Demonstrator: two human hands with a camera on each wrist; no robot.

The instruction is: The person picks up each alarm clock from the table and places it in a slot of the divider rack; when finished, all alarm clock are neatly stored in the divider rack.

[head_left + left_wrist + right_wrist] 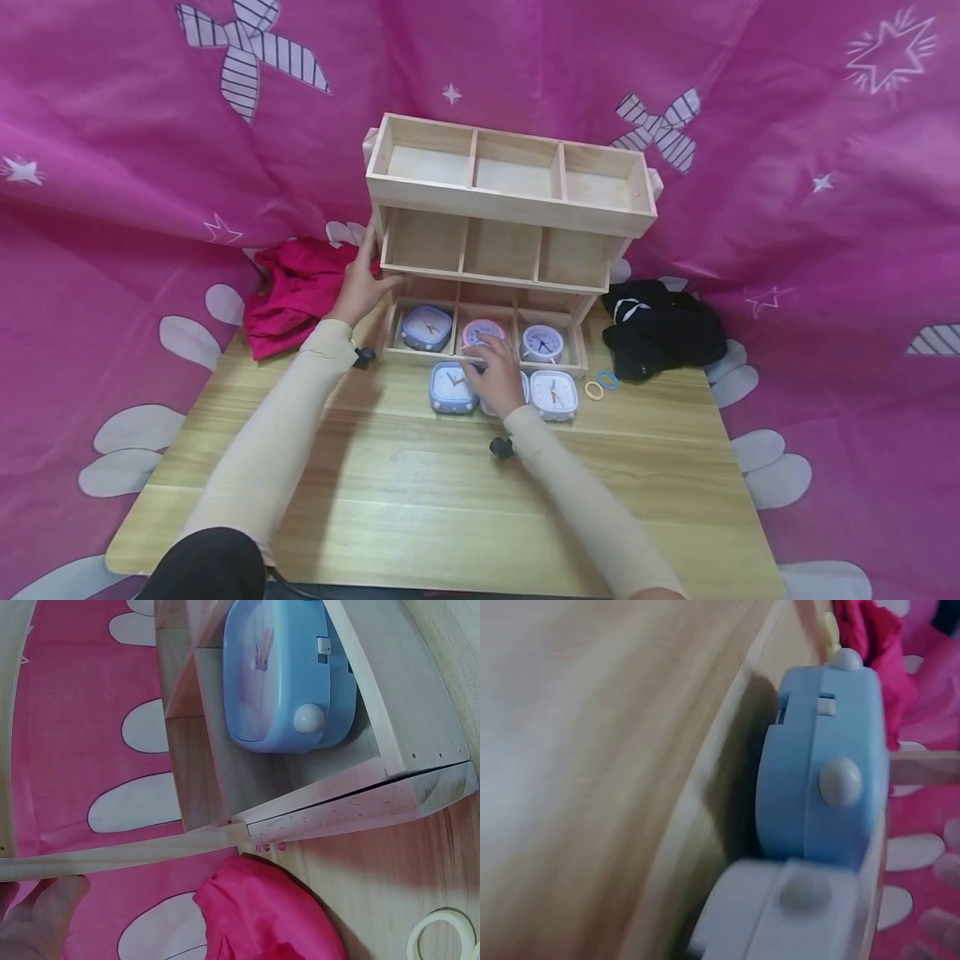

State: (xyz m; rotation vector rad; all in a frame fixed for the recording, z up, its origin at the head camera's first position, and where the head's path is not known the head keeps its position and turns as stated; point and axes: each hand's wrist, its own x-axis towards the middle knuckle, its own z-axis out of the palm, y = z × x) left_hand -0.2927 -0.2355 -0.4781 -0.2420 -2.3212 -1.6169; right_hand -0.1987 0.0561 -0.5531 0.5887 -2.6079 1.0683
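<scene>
My left hand (362, 287) grips the left side of a three-tier wooden organizer (513, 208), its thumb under the middle tier. In the left wrist view, its fingers (52, 911) touch a wooden strut. My right hand (497, 375) reaches over the bottom tier's front edge, fingers loosely bent at the pink round alarm clock (474, 332) in the middle compartment. A bluish-purple square clock (427, 327) sits left of it, a lilac round clock (542, 342) right. In front stand a blue square clock (453, 387), a clock mostly hidden by my right hand, and a white square clock (553, 395).
Two hair-tie-like rings, one yellow (594, 391) and one blue (608, 381), lie right of the clocks. Crumpled magenta cloth (296, 292) lies left of the organizer, black cloth (660, 329) right. A pink patterned curtain (517, 58) hangs behind the wooden table (420, 508).
</scene>
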